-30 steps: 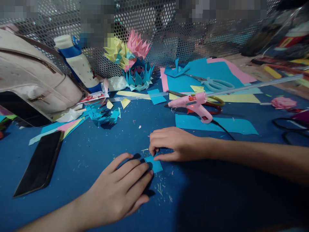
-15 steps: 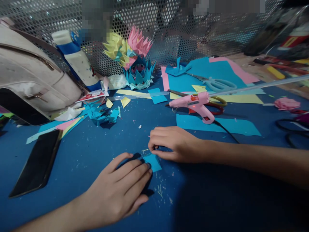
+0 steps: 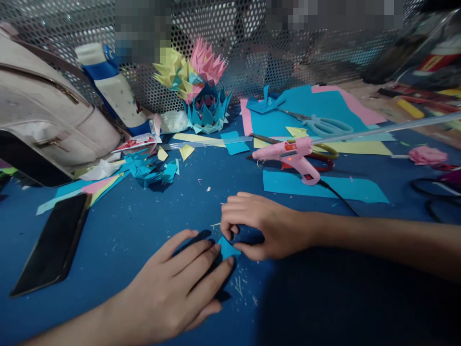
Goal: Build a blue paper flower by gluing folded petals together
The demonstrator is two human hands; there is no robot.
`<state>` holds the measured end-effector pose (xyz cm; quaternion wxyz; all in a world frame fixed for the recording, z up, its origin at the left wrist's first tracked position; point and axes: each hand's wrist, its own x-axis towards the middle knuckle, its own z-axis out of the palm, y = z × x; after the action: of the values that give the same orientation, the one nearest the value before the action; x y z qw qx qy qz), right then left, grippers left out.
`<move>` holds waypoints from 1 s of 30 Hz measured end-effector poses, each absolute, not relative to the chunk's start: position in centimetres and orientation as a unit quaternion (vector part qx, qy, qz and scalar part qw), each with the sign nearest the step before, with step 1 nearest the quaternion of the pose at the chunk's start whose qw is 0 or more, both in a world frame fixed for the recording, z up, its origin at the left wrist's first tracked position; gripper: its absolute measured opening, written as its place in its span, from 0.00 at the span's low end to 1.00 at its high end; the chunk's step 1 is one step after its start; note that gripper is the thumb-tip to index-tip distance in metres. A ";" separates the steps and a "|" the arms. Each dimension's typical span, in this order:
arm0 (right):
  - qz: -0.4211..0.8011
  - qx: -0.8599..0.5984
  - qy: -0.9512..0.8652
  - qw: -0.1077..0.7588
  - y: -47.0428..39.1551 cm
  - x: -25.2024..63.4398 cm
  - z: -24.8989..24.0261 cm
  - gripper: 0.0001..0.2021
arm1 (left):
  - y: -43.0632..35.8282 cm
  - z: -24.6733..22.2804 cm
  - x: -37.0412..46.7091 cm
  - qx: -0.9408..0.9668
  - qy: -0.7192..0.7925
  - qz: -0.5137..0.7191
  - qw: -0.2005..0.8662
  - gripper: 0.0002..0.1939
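Observation:
A small piece of blue paper (image 3: pixel 227 250) lies on the blue tabletop between my hands, with part of it under my fingers. My left hand (image 3: pixel 180 278) is spread palm down, its fingertips pressing the paper's left side and lower edge. From the right, my right hand (image 3: pixel 257 226) curls in, thumb and bent fingers gripping the paper at its upper and right edges. Beyond that hand, a pink hot glue gun (image 3: pixel 288 154) rests on the table near a blue paper strip (image 3: pixel 324 186).
Scissors with light blue handles (image 3: pixel 329 126) lie on coloured sheets at the back. Folded paper flowers (image 3: pixel 207 108) stand by the perforated metal panel. At left are a dark phone (image 3: pixel 52 245), a pale backpack (image 3: pixel 46 105) and a white-and-blue bottle (image 3: pixel 115 91). Blue paper scraps (image 3: pixel 147 170) sit nearby.
The blue paper now shows a smaller, more pointed outline. My right thumb has moved down along its right edge, and a left finger has stretched out to its lower edge.

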<state>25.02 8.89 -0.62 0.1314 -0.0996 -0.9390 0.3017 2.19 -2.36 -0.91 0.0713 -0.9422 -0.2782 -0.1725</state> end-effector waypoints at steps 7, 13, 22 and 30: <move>0.236 -0.017 -0.964 0.122 9.7 25.3 -0.7 0.11 | -2.4 -1.5 2.2 -0.942 -0.297 -0.145 0.050 0.22; 0.228 0.031 -0.965 0.126 10.8 25.5 -0.6 0.07 | -2.4 -1.3 2.1 -0.942 -0.297 -0.150 0.046 0.21; 0.119 0.062 -0.980 0.150 11.0 25.7 -0.8 0.14 | -2.5 -1.4 2.1 -0.941 -0.299 -0.150 0.050 0.20; 0.090 0.003 -0.991 0.099 9.8 25.0 -0.9 0.14 | -2.4 -1.5 2.1 -0.940 -0.298 -0.158 0.049 0.20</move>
<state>25.04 9.78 -0.88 0.0987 0.0027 -0.9910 0.0901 2.14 -2.39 -1.46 0.0486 -0.9403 -0.2978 -0.1576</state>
